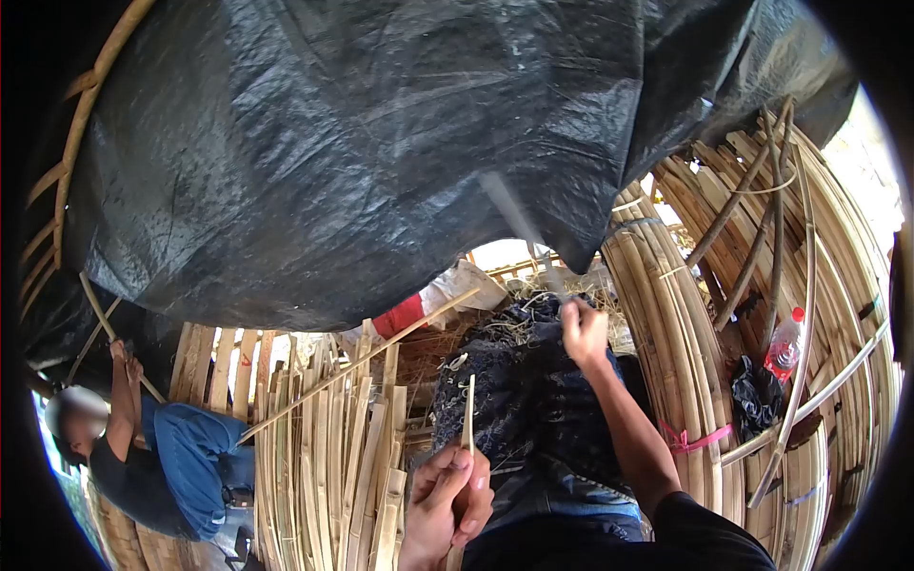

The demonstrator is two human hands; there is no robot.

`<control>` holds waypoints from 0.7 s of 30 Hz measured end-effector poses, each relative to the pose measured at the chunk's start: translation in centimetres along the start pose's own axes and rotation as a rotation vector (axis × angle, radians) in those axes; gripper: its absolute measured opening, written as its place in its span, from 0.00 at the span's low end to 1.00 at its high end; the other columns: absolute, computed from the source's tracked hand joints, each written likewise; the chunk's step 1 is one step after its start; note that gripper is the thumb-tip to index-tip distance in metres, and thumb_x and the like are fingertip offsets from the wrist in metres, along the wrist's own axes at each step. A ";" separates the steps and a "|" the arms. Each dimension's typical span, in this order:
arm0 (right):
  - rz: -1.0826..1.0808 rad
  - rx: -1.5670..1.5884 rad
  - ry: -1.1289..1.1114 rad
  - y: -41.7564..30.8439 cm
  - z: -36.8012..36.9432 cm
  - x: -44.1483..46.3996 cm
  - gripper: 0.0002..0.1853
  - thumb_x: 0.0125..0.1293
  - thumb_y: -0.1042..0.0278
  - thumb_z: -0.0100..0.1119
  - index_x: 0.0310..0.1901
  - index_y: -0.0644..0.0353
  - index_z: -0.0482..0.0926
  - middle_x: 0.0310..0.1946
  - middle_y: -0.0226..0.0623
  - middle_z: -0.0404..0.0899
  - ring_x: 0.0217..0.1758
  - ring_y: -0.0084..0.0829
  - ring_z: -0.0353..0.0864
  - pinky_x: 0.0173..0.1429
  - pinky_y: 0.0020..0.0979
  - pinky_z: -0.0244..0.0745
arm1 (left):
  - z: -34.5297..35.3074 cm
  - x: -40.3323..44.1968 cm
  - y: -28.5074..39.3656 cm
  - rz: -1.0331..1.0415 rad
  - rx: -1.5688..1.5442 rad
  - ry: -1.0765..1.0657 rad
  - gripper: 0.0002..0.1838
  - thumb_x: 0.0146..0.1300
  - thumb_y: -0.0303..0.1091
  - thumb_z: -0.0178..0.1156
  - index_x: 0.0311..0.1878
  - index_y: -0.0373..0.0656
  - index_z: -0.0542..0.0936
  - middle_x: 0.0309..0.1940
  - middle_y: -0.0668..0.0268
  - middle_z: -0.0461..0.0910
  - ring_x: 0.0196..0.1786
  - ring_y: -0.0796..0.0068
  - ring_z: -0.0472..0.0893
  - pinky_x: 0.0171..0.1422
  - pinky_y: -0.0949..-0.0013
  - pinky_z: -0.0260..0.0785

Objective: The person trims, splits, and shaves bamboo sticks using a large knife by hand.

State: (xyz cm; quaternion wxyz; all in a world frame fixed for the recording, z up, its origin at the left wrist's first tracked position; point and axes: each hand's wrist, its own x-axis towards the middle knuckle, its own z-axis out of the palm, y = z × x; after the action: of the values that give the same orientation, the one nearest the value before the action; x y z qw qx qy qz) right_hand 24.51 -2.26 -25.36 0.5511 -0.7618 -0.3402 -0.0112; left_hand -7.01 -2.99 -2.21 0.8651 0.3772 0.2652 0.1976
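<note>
My left hand [449, 500] is closed around a thin bamboo strip [469, 404], which points upward in front of my lap. Out to the right, my right hand [585, 333] grips a long-bladed knife [512, 209]. Its blade is smeared by motion and reaches up across the black sheet, and the handle is mostly hidden in my fist. Blade and strip are apart. Beneath both hands, a dark cloth [486, 381] strewn with shavings covers my legs.
A black plastic sheet [381, 162] hangs ahead. Split bamboo slats [324, 447] stand at left, and a tied bamboo bundle [666, 324] is at right. Beyond it are a plastic bottle [785, 344] and a black bag [755, 398]. A co-worker [157, 457] at far left holds a pole.
</note>
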 end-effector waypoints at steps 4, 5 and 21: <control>0.209 0.338 0.036 0.1 -0.5 0.6 0.31 0.84 0.44 0.41 0.27 0.62 0.71 0.16 0.28 0.68 0.17 0.20 0.67 0.21 0.27 0.61 | -0.5 1.3 -0.4 0.010 0.061 0.014 0.14 0.85 0.37 0.45 0.42 0.40 0.74 0.15 0.68 0.68 0.09 0.84 0.61 0.13 0.78 0.53; 0.219 0.329 0.032 0.1 -0.7 0.1 0.31 0.84 0.44 0.41 0.27 0.62 0.71 0.16 0.28 0.68 0.17 0.20 0.67 0.21 0.27 0.61 | -0.5 1.5 -0.7 0.006 0.101 0.018 0.14 0.85 0.37 0.45 0.43 0.39 0.74 0.15 0.68 0.68 0.09 0.84 0.61 0.13 0.78 0.54; 0.212 1.056 -0.775 -19.4 -6.9 -0.5 0.11 0.74 0.71 0.65 0.50 0.71 0.86 0.20 0.26 0.76 0.16 0.13 0.65 0.20 0.22 0.54 | -2.0 3.8 -2.2 -0.194 -0.553 -0.440 0.24 0.87 0.46 0.33 0.39 0.39 0.69 0.11 0.67 0.65 0.06 0.82 0.58 0.07 0.77 0.54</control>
State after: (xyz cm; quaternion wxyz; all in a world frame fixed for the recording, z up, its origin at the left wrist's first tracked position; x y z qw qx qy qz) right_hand 16.30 -5.28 -6.71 0.6863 -0.3677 -0.3969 0.4860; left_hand -4.91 -1.24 -6.17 0.9854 0.1357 0.0438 0.0928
